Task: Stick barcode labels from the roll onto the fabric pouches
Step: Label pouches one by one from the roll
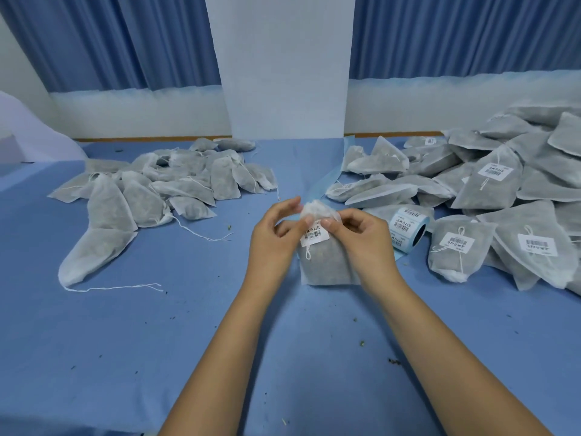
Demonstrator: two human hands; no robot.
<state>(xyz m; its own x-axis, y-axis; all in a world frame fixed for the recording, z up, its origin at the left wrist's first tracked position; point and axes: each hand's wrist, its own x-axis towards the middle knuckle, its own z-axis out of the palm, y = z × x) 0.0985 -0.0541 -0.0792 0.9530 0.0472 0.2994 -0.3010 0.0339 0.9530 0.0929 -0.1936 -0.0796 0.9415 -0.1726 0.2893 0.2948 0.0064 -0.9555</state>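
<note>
While thumbs press the barcode label (314,236), the pouch (327,265) stands upright.
Fingers of the left hand (276,237) curl round its gathered top; right hand (361,237) fingers pinch there.

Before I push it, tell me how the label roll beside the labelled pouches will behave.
The label roll rests on its curved face, so a push would probably send it rolling. Its hollow core suggests it is light. The loose strip of labels trailing beneath it may drag or unwind.
</note>
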